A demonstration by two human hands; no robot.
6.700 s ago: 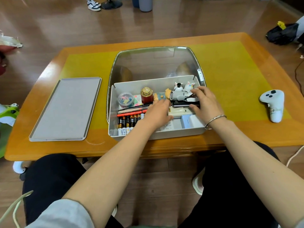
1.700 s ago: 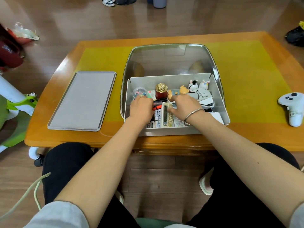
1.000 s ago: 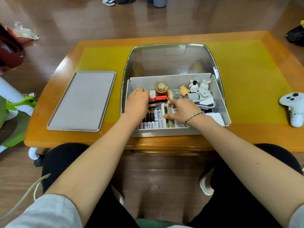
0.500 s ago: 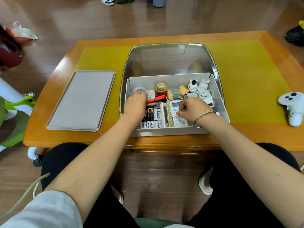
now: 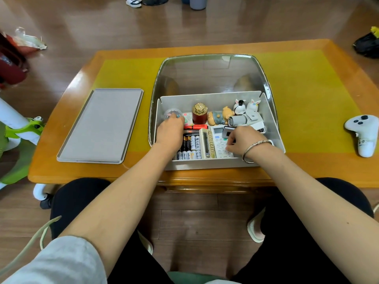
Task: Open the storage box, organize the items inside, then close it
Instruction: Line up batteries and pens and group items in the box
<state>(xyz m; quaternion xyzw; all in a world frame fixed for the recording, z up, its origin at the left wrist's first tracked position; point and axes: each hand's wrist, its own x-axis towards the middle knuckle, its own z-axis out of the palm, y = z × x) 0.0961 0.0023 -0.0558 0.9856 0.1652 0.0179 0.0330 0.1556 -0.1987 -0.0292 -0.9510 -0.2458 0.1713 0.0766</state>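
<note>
While the clear lid (image 5: 213,74) stands tipped back behind the storage box (image 5: 266,111), both hands work inside it, which puts the task in the sorting stage; the box sits on the near middle of the table (image 5: 307,74), close to the front edge, within easy reach. Left hand (image 5: 169,134) lies over the left end, fingers curled down at a small round clear tub (image 5: 171,114) in the back corner; whether they grip it or only touch it cannot be told. Right hand (image 5: 244,141) has fingers bent onto a white remote (image 5: 220,140), apparently pinching or nudging it flat against the cream calculator (image 5: 207,143). Batteries (image 5: 189,148) stand in a row along the front, pens (image 5: 194,127) lie crosswise behind them, figurines (image 5: 244,106) and a red jar (image 5: 199,114) line the back wall: long flat items front, tall ones rear, probably so the lid can shut. Grey tray (image 5: 102,126) lies apart on the left; white controller (image 5: 363,132) lies apart on the right.
</note>
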